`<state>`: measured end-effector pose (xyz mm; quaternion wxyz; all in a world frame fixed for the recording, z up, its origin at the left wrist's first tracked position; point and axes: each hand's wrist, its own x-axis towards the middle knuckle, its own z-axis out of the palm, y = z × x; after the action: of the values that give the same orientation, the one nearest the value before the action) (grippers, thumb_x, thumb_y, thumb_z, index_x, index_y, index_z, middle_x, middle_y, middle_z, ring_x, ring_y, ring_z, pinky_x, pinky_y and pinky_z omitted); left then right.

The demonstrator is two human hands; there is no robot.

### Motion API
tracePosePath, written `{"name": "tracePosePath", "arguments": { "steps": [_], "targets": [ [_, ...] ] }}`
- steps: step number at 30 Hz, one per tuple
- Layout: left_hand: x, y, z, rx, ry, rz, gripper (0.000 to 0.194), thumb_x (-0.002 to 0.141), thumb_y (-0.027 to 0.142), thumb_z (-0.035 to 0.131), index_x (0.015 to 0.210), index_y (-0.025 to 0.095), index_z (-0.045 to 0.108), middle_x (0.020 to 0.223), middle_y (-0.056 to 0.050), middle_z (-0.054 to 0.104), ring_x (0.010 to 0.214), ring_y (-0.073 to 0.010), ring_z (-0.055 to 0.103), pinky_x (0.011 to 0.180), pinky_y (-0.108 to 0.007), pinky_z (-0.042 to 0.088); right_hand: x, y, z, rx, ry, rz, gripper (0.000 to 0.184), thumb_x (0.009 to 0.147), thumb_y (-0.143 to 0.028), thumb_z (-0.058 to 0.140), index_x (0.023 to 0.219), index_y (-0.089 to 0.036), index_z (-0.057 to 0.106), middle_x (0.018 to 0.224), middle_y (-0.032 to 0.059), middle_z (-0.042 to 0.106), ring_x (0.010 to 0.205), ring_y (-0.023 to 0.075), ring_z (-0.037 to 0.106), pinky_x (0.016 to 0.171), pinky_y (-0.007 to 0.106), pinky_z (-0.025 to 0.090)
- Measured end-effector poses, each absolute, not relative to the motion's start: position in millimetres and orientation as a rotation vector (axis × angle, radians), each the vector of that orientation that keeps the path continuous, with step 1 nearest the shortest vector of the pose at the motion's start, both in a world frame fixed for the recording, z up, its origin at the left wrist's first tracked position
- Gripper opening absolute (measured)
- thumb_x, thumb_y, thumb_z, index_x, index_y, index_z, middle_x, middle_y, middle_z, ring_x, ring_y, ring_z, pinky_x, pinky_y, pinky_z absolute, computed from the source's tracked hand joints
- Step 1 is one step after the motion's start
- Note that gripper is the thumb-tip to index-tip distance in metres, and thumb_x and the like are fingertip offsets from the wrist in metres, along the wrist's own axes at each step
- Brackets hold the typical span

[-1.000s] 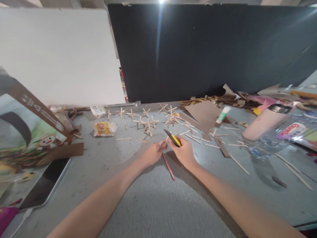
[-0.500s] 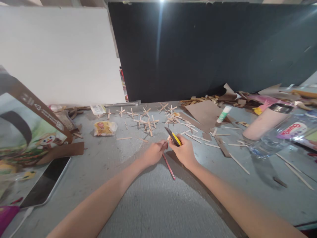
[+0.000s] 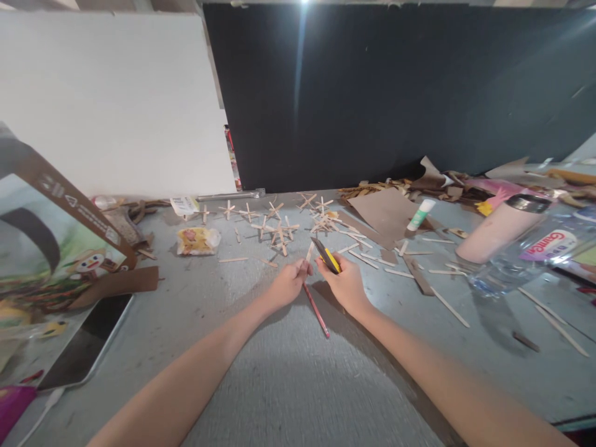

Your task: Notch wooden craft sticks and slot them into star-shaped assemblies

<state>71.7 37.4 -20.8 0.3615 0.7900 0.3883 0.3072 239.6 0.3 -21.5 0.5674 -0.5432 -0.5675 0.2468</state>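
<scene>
My left hand [image 3: 291, 283] is closed, pinching a thin pale wooden stick [image 3: 310, 250] that points up and away from its fingertips. Gripped in my right hand [image 3: 347, 282] is a yellow and black utility knife [image 3: 330, 257], its blade end angled up to the left, close beside the stick. A red pencil [image 3: 317, 313] lies on the grey table [image 3: 288, 385] just below both hands. Beyond the hands, several small star-like crosses of wooden sticks [image 3: 280, 236] stand or lie together.
Loose sticks [image 3: 449, 306] are strewn to the right, near a glue stick [image 3: 420, 215], brown cardboard [image 3: 379, 214], a pink flask [image 3: 503, 228] and a plastic bottle [image 3: 526, 264]. Leftward are a yellow packet [image 3: 198, 242], a phone [image 3: 86, 341] and a printed box [image 3: 69, 217]. A black panel [image 3: 372, 93] rises behind.
The stick in my left hand now shows more of its length, standing apart from my right fingers. My hands have separated slightly; the knife stays in my right hand.
</scene>
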Motion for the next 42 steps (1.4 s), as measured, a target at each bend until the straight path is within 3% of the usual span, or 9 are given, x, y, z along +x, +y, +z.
{"name": "tracePosePath", "arguments": {
  "steps": [8,15,22,29,36,42],
  "targets": [
    [71,32,-16,2.064,0.938,0.749,0.039,0.104,0.047,0.033,0.076,0.023,0.044,0.069,0.002,0.051,0.066,-0.0161,0.050,0.069,-0.028,0.040,239,2,-24,-1.207,-1.317,0.605,0.034,0.082,-0.055,0.071,0.091,-0.022,0.068,0.084,0.0047,0.073,0.075,0.0226,0.065,0.074,0.034,0.050],
    [71,31,-14,2.068,0.931,0.726,0.035,0.102,0.038,0.038,0.073,0.022,0.046,0.072,0.001,0.056,0.072,-0.0163,0.054,0.076,-0.029,0.043,239,5,-31,-1.208,-1.292,0.637,0.051,0.081,-0.056,0.075,0.117,-0.022,0.061,0.083,0.0012,0.069,0.074,0.0227,0.066,0.071,0.034,0.053],
    [71,31,-15,2.062,0.947,0.697,0.037,0.103,0.039,0.038,0.072,0.022,0.046,0.070,0.001,0.055,0.071,-0.0162,0.052,0.075,-0.029,0.043,243,5,-24,-1.223,-1.325,0.662,0.048,0.081,-0.064,0.072,0.100,-0.020,0.069,0.087,0.0070,0.074,0.078,0.0253,0.066,0.073,0.035,0.052],
    [71,30,-14,2.023,0.944,0.728,0.034,0.101,0.039,0.040,0.071,0.023,0.042,0.069,0.003,0.050,0.072,-0.0163,0.049,0.073,-0.028,0.043,240,3,-23,-1.234,-1.427,0.627,0.054,0.088,-0.073,0.060,0.068,-0.023,0.057,0.056,-0.0032,0.048,0.057,0.0164,0.044,0.057,0.029,0.040],
    [70,34,-19,2.020,1.017,0.760,0.034,0.100,0.040,0.038,0.071,0.023,0.039,0.067,0.003,0.044,0.067,-0.0152,0.042,0.067,-0.028,0.035,242,7,-28,-1.257,-1.339,0.509,0.049,0.087,-0.070,0.063,0.088,-0.021,0.067,0.071,0.0013,0.065,0.066,0.0200,0.056,0.064,0.030,0.046],
    [66,35,-25,2.040,0.926,0.776,0.046,0.102,0.059,0.030,0.075,0.023,0.040,0.069,0.003,0.048,0.067,-0.0157,0.045,0.068,-0.028,0.038,240,8,-31,-1.226,-1.385,0.529,0.040,0.084,-0.061,0.069,0.093,-0.022,0.067,0.069,0.0009,0.067,0.059,0.0201,0.059,0.062,0.031,0.050]
  ]
}}
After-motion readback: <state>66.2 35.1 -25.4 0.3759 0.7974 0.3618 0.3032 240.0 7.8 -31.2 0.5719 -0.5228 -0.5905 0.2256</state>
